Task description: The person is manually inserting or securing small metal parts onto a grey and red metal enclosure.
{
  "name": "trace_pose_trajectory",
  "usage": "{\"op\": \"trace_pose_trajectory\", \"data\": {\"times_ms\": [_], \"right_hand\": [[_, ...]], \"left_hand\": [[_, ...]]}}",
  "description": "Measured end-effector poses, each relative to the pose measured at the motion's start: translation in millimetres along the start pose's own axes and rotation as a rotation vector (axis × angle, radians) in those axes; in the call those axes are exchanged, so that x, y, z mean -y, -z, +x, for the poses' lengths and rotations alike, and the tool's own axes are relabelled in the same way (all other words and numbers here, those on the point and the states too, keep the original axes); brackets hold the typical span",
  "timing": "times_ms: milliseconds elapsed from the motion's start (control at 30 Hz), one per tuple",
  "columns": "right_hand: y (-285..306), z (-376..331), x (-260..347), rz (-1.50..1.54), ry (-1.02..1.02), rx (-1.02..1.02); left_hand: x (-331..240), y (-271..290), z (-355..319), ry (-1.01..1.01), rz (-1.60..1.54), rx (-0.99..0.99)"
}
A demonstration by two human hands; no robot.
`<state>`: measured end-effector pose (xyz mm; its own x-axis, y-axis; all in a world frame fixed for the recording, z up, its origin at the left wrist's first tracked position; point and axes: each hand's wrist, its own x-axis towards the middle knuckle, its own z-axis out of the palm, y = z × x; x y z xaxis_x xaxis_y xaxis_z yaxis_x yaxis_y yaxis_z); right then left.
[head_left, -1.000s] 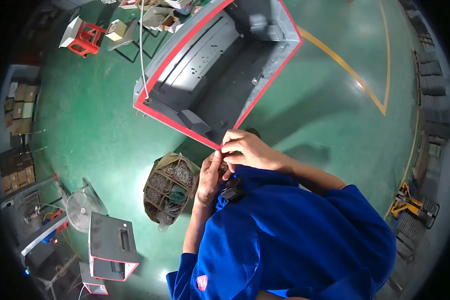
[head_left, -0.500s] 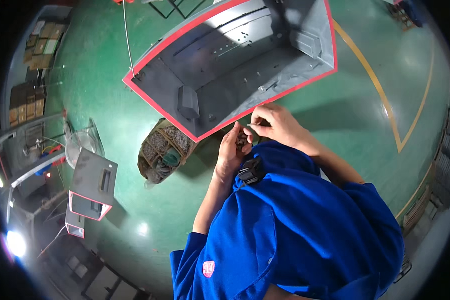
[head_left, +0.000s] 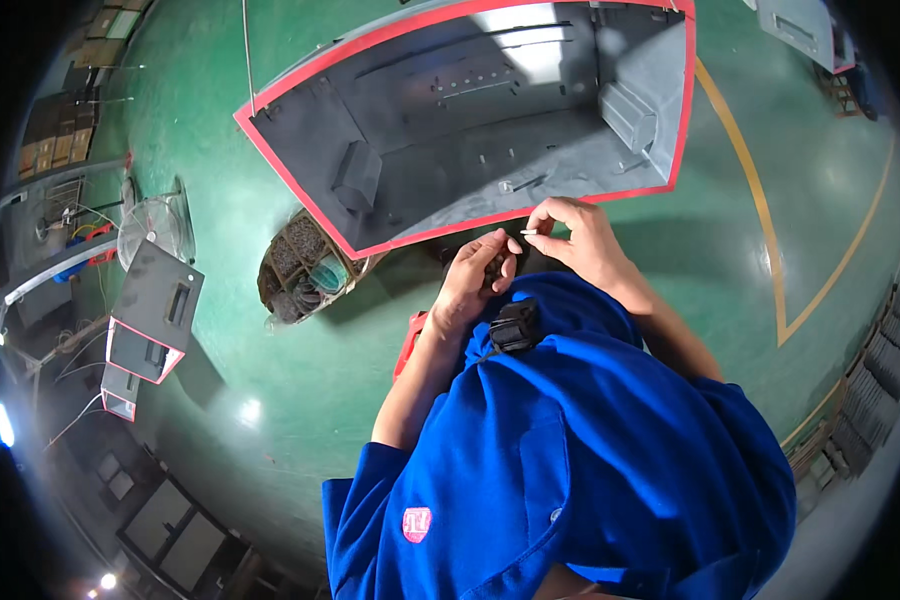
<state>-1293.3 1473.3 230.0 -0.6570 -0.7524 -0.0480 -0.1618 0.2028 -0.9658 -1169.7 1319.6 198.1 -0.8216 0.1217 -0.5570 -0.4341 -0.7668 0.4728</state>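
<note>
My left hand (head_left: 470,274) is closed loosely, palm up, around several small dark metal pieces (head_left: 493,267), too small to name. Just right of it, my right hand (head_left: 578,246) pinches a small pale metal piece (head_left: 530,233) between thumb and forefinger. A narrow gap separates the two hands. Beyond them lies a large grey metal cabinet (head_left: 440,165), its open side toward me and its rim red. Studs and holes show on its inner walls. Both hands are close to its near rim and outside the cavity.
A divided box (head_left: 298,250) of small parts sits on the green floor by the cabinet's left corner. Something red (head_left: 409,342) shows behind my left forearm. Farther left stand a smaller grey cabinet (head_left: 160,305) and a round fan (head_left: 156,228). A yellow line (head_left: 748,180) marks the floor at right.
The view has shifted, so the cabinet sits higher in it. My right hand has drawn slightly away from the left with the small metal piece. The red thing has come into sight.
</note>
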Motion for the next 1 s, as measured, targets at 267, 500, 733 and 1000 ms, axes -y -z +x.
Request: {"op": "trace_pose_trajectory", "data": {"times_ms": [267,500,733,1000], "right_hand": [[12,-23,-22,0.118,-0.053,0.042],[32,-23,-42,-0.004,0.049,0.062],[54,-23,-50,-0.168,0.128,0.017],[139,-9,-67,0.117,0.086,-0.212]], "left_hand": [[30,-21,30,0.104,0.205,-0.018],[36,-32,44,0.182,0.130,-0.115],[37,-52,57,0.106,0.179,-0.004],[40,-92,64,-0.001,0.320,-0.003]]}}
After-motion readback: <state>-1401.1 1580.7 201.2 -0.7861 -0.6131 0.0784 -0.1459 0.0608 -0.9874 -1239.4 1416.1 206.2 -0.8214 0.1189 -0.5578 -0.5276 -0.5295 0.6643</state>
